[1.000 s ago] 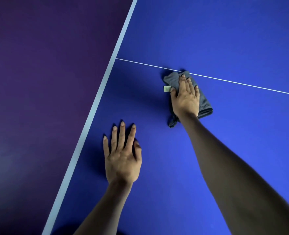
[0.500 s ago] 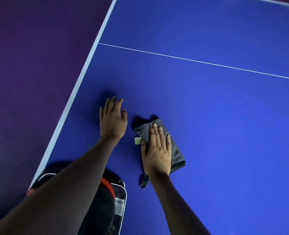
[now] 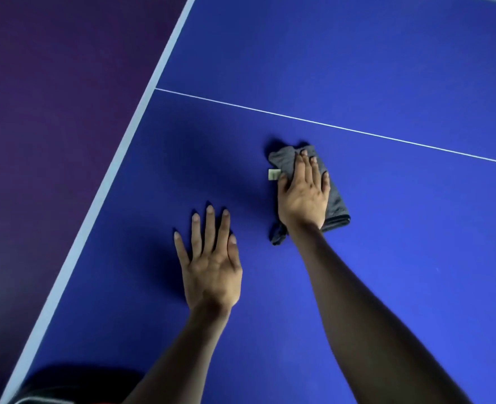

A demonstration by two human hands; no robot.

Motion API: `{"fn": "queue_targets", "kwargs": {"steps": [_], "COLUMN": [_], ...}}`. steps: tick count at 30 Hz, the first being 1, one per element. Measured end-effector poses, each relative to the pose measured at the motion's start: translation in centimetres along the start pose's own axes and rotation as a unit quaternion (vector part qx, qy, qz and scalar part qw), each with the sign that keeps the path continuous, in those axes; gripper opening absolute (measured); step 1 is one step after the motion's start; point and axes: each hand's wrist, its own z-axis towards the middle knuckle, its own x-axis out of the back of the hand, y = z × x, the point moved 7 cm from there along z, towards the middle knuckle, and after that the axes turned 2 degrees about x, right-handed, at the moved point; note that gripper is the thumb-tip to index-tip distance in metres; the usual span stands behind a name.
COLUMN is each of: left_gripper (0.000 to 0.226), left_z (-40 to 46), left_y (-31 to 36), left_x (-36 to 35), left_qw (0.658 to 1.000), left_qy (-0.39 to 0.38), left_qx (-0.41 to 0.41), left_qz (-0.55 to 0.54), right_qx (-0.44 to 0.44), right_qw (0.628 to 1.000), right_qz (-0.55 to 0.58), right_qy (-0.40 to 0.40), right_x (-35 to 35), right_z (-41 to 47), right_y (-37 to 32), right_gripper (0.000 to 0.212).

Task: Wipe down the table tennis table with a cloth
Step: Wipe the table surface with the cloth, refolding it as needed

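**Pressing cloth flat on blue surface, other hand braced**

Pressing down on a folded grey cloth (image 3: pixel 335 205) is the right hand (image 3: pixel 303 196), palm flat, fingers together and extended. It is not gripping, just resting on top. The cloth lies on the blue surface (image 3: pixel 416 258), on the near side of the thin white line (image 3: pixel 328 123) that crosses it and short of that line. A small pale tag (image 3: pixel 274 174) sticks out at the cloth's left edge, just beside the thumb. A loose corner of the cloth trails out below the wrist on the left.

The left hand (image 3: pixel 210 269) is flat on the surface, fingers spread, holding nothing. It sits nearer the person and to the left of the cloth, apart from it, not touching.

The wider pale border stripe (image 3: pixel 118 158) marks the surface's left edge, running diagonally. Beyond it is a dark purple floor (image 3: pixel 51 112). Both forearms are bare.

A dark object (image 3: pixel 66 386) shows at the bottom left corner; it is blurred and I can't tell what it is.
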Motion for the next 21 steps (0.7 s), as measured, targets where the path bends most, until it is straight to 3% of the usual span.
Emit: {"fn": "queue_targets", "kwargs": {"steps": [6, 10, 17, 21], "left_gripper": [0.055, 0.055, 0.055, 0.053], "left_z": [0.4, 0.5, 1.4, 1.4], "left_y": [0.0, 0.1, -0.1, -1.0], "left_x": [-0.1, -0.1, -0.1, 0.5], "left_qw": [1.000, 1.000, 1.000, 0.992], "left_qy": [-0.010, -0.005, -0.017, -0.042], "left_qx": [0.001, -0.001, -0.004, -0.006], "left_qz": [0.013, 0.012, -0.011, -0.118], "right_qx": [0.011, 0.015, 0.014, 0.022], "right_qw": [0.999, 0.999, 0.999, 0.999], "right_qz": [-0.008, -0.006, 0.012, 0.018], "right_qy": [-0.042, -0.048, -0.026, 0.019], "right_x": [-1.4, -1.8, 0.8, 4.0], "right_z": [10.2, 10.9, -1.5, -12.9], "right_y": [1.0, 1.6, 2.9, 3.7], "right_gripper": [0.062, 0.063, 0.063, 0.063]}}
